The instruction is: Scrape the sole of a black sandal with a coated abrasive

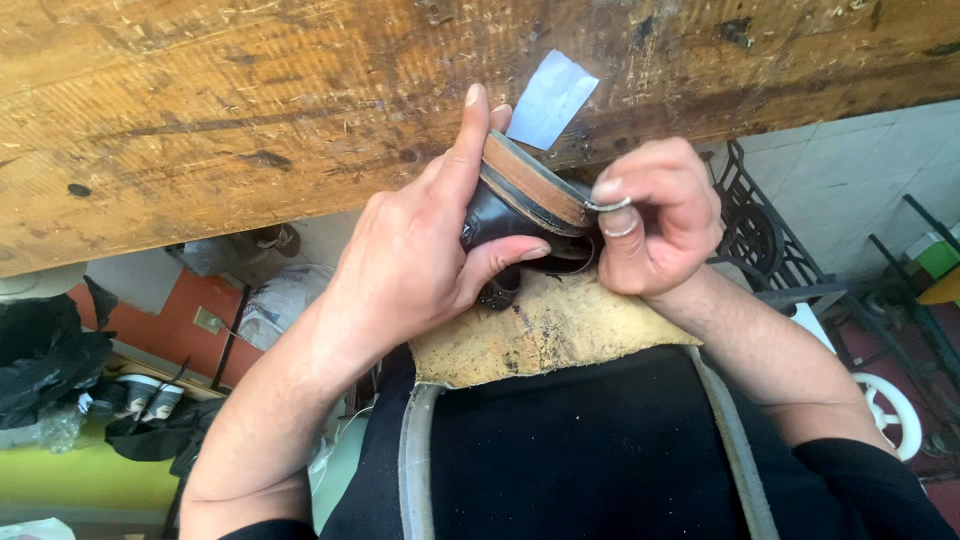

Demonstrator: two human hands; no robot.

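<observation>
Seen from above, looking down over chest and lap. Dark leather shoe (pixel 510 215) held sole-side up, just below the edge of a scarred wooden worktop (pixel 250 110), resting against a tan scrap of leather (pixel 545 335) draped over the lap. Brown sole layer (pixel 530 180) with a darker band beneath it, tilted toward the right.

Left hand (pixel 410 260) wrapped around the shoe: index finger stretched up along the sole's edge, thumb pressed across the dark upper, remaining fingers hidden behind. Closed firmly on the shoe.

Right hand (pixel 655 215) curled into a loose fist at the shoe's right side, thumb and forefinger pinching a small pale, thin strip (pixel 608 204) right at the sole's rim. Cannot tell what the strip is made of, nor whether it is attached to the sole.

Small pale blue-white slip of paper (pixel 552 98) lying on the worktop, just above the shoe. Black garment (pixel 570 450) across the torso, two grey straps (pixel 418 460) running down it. Black sleeves pushed back on both forearms.

Off to the right, black iron treadle frame (pixel 760 240) and a white wheel (pixel 890 410) on a tiled floor. Off to the left, black bags (pixel 45 355) and clutter against an orange and green wall
</observation>
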